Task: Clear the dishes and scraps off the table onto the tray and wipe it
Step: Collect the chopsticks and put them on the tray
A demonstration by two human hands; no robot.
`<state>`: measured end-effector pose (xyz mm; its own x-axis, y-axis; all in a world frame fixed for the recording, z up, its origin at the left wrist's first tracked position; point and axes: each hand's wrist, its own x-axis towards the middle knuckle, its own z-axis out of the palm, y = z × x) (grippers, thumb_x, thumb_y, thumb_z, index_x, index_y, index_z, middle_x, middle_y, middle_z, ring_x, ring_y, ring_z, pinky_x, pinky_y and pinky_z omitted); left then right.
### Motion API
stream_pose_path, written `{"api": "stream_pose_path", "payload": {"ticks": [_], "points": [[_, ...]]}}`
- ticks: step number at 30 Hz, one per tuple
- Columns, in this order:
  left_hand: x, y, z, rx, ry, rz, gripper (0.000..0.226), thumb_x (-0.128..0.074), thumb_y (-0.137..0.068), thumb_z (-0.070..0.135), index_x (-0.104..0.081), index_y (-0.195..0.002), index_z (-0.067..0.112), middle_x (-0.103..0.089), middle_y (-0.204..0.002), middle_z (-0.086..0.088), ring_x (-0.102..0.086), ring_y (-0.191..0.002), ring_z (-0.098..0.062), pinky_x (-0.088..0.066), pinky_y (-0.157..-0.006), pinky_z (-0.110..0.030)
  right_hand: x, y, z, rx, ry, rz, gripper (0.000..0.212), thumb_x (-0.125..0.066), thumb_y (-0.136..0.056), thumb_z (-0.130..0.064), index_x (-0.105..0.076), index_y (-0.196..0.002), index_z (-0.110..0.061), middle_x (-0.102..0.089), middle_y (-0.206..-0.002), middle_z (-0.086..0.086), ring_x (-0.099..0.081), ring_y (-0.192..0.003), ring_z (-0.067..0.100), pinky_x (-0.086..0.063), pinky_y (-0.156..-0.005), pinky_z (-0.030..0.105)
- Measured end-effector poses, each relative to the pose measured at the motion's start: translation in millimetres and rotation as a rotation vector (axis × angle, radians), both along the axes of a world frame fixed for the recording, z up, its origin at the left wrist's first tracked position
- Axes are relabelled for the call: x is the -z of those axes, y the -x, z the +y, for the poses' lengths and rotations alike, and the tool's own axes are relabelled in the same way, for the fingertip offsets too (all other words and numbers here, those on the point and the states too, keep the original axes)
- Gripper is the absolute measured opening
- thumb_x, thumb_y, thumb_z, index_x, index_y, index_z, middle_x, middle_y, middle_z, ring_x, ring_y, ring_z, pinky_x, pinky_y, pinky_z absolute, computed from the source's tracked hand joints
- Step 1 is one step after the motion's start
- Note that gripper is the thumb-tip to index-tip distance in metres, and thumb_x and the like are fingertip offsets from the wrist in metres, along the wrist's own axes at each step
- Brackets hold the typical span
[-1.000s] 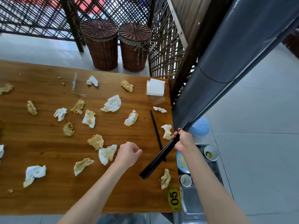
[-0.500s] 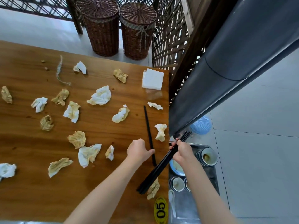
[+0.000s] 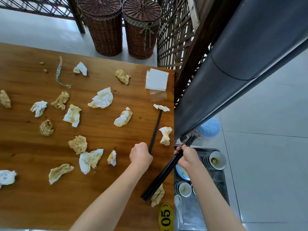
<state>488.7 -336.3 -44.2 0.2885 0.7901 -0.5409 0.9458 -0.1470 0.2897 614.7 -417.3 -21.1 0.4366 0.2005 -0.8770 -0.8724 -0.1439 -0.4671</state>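
The person stood at the right end of the wooden table (image 3: pixel 103 189); the left hand (image 3: pixel 140 155) was curled down onto the wood, its fingers closed around the near end of a single black chopstick (image 3: pixel 155 129) that lay flat and ran away toward the far side, its far tip just under a small crumpled napkin (image 3: pixel 161 107); the right hand (image 3: pixel 187 156) was gripped shut around a bundle of black chopsticks (image 3: pixel 162 176), held slantwise so that the near ends hung over the table's right edge above a stained napkin (image 3: pixel 158 195) and the far ends pointed out past the edge. Another soiled napkin (image 3: pixel 165 135) lay just right of the lone chopstick. Many more crumpled, yellow-stained napkins were scattered over the left and middle of the table, among them a large white one (image 3: pixel 102 99) toward the far side; a neat stack of clean white napkins (image 3: pixel 157 79) sat at the far right corner. Beside the table's right edge, lower down, stood the metal tray (image 3: pixel 221 182) with small stained bowls (image 3: pixel 216 160) and a cup (image 3: pixel 184 189) in it; a yellow oval label reading 05 (image 3: pixel 165 217) sat at the table's near right corner. Two wicker baskets (image 3: pixel 102 25) stood on the floor beyond the table's far side.
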Motion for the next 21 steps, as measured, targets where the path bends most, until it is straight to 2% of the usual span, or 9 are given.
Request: {"api": "stream_pose_path", "payload": {"ticks": [2,4,6,8,12,17,21], "points": [[-1,7,4,-0.046,0.005,-0.029,0.033,-0.073,-0.079,0.024,-0.042,-0.067,0.021,-0.05,-0.069,0.004,-0.047,-0.059,-0.009,-0.036,-0.047,-0.019,0,2,1,-0.005,-0.002,0.003,0.027,-0.029,-0.102,-0.012,-0.045,-0.08,-0.011,-0.04,-0.067,0.006,-0.035,-0.058,0.017,-0.033,-0.057,0.026],[-3,13,9,-0.102,0.027,-0.082,0.027,-0.075,-0.077,0.025,-0.049,-0.072,0.019,-0.052,-0.071,0.003,-0.049,-0.06,-0.009,-0.036,-0.047,-0.018,0,4,2,-0.011,0.0,0.005,0.027,-0.029,-0.101,-0.012,-0.045,-0.08,-0.011,-0.04,-0.067,0.006,-0.035,-0.058,0.017,-0.034,-0.057,0.026],[-6,20,15,-0.136,0.046,-0.129,0.021,-0.076,-0.077,0.025,-0.06,-0.085,0.015,-0.055,-0.076,0.004,-0.052,-0.064,-0.009,-0.038,-0.05,-0.017,0,7,4,-0.02,0.002,0.006,0.026,-0.03,-0.101,-0.012,-0.045,-0.081,-0.011,-0.04,-0.068,0.006,-0.036,-0.059,0.017,-0.034,-0.057,0.026],[-9,28,20,-0.154,0.053,-0.17,0.027,-0.077,-0.076,0.025,-0.065,-0.097,0.012,-0.058,-0.084,0.003,-0.053,-0.072,-0.008,-0.041,-0.056,-0.017,-1,12,6,-0.035,0.003,0.005,0.024,-0.03,-0.101,-0.012,-0.046,-0.082,-0.011,-0.041,-0.069,0.005,-0.037,-0.059,0.017,-0.034,-0.058,0.027],[-21,51,23,-0.151,0.092,-0.244,0.03,-0.078,-0.074,0.026,-0.07,-0.098,0.009,-0.066,-0.097,-0.002,-0.057,-0.08,-0.009,-0.046,-0.062,-0.017,-8,24,15,-0.062,-0.014,-0.002,0.022,-0.03,-0.101,-0.011,-0.045,-0.084,-0.011,-0.041,-0.072,0.006,-0.037,-0.061,0.017,-0.033,-0.057,0.027],[-46,88,15,-0.116,0.122,-0.4,0.023,-0.078,-0.073,0.03,-0.072,-0.091,0.017,-0.065,-0.082,0.009,-0.061,-0.075,-0.007,-0.049,-0.059,-0.015,-24,38,30,-0.06,-0.08,0.003,0.015,-0.031,-0.101,-0.01,-0.044,-0.093,-0.01,-0.043,-0.073,0.007,-0.038,-0.06,0.015,-0.035,-0.056,0.027],[-68,112,7,-0.001,0.073,-0.475,0.021,-0.078,-0.072,0.033,-0.073,-0.09,0.023,-0.065,-0.078,0.015,-0.061,-0.072,0.0,-0.041,-0.052,-0.006,-41,47,42,-0.08,-0.137,-0.015,0.018,-0.032,-0.101,-0.012,-0.045,-0.089,-0.011,-0.052,-0.079,0.008,-0.047,-0.066,0.018,-0.041,-0.06,0.029]]}}
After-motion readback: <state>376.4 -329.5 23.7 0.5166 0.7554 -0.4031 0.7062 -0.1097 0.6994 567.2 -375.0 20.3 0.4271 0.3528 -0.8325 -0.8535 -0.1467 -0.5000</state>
